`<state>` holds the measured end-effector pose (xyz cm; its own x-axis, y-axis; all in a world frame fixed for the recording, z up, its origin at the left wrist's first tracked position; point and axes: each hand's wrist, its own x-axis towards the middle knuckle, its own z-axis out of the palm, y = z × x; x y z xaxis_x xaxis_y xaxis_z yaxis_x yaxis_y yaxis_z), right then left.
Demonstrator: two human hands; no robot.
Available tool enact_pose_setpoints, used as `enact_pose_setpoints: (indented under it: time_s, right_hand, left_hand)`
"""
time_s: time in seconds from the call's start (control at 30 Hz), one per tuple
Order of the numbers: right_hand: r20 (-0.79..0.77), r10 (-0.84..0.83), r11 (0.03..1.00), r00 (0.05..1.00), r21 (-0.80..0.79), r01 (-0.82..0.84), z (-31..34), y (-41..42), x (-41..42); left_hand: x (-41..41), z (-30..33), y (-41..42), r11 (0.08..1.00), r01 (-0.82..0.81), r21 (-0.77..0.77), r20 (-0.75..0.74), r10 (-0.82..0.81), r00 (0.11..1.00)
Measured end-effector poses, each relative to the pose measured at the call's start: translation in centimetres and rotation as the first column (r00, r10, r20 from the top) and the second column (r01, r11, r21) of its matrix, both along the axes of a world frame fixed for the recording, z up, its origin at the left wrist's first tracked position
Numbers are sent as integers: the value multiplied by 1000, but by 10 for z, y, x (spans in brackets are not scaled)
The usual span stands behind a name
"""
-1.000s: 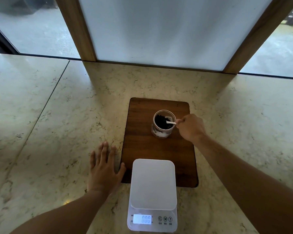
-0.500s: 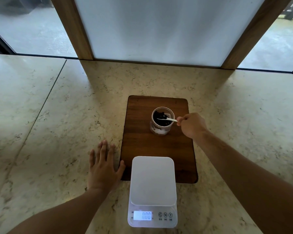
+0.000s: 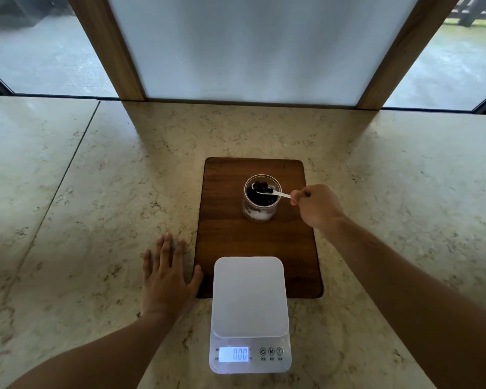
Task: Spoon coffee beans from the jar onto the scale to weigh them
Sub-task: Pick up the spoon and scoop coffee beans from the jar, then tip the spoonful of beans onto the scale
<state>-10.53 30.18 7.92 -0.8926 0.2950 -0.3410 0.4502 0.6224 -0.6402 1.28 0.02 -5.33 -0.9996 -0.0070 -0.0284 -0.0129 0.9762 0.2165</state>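
Note:
A clear glass jar [image 3: 260, 211] of dark coffee beans stands upright on a brown wooden board [image 3: 236, 237]. My right hand [image 3: 316, 207] pinches the handle of a small white spoon [image 3: 278, 194] whose bowl holds several beans at the jar's mouth. A white digital scale [image 3: 249, 296] lies at the board's near edge, its platform bare and its display reading 0.00. My left hand [image 3: 166, 279] rests flat on the counter, fingers spread, thumb touching the board's left edge.
The board and scale sit on a beige marble counter [image 3: 82, 220] with a seam running on the left. A frosted panel [image 3: 250, 46] between two wooden posts closes the far side, with windows at both corners.
The spoon has come up from deep in the jar to its mouth with beans in its bowl. My right hand shifted slightly right. My left hand stayed flat.

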Motion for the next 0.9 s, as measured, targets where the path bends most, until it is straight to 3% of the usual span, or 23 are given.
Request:
enact_pose_setpoints:
  time_s: [0.33,0.53,0.63,0.9]
  right_hand:
    - [-53,86,991,995,-96,-91,14,-7,28]
    - [-68,182,980,981,-72,-187,12,-6,62]
    - [-47,233,972,971,-8,-233,2,-4,86]
    - [81,262,963,962,-86,-255,-36,1,145]
  left_hand:
    - [-1,4,1,1000,-6,1,8,6,1000]
    - [-4,5,3,1000,-5,3,1,5,1000]
    - [-2,4,2,1000,-7,-7,-2,7,1000]
    - [0,4,3,1000,-20,11,11,19,1000]
